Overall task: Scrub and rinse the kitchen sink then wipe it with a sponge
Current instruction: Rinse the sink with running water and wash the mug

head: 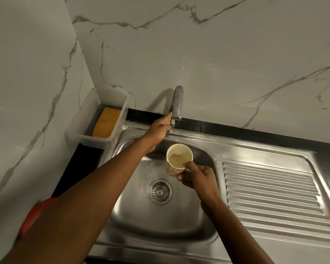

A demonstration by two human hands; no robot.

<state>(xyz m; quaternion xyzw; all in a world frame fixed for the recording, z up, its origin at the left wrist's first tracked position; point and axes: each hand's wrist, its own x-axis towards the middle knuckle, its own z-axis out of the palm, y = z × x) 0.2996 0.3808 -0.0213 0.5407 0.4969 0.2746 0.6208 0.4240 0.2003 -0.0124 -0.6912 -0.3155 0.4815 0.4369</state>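
The steel sink [160, 221] lies below me, its round drain [160, 191] in the middle of the bowl. My left hand [159, 128] reaches to the back rim and grips the handle at the base of the grey tap [177, 101]. My right hand [197, 177] holds a pale cup [178, 159] with a flowered outside over the bowl, under the tap's spout; some water sits in the cup. Drops of water lie on the bowl's left side. An orange sponge [106, 122] rests in a clear plastic tray [95, 139] at the back left corner.
A ribbed steel draining board [271, 195] fills the right side. Marble walls stand behind and on the left, meeting at the corner behind the tray. A black counter strip [246, 133] runs along the back. A red thing [33, 214] shows blurred at my left elbow.
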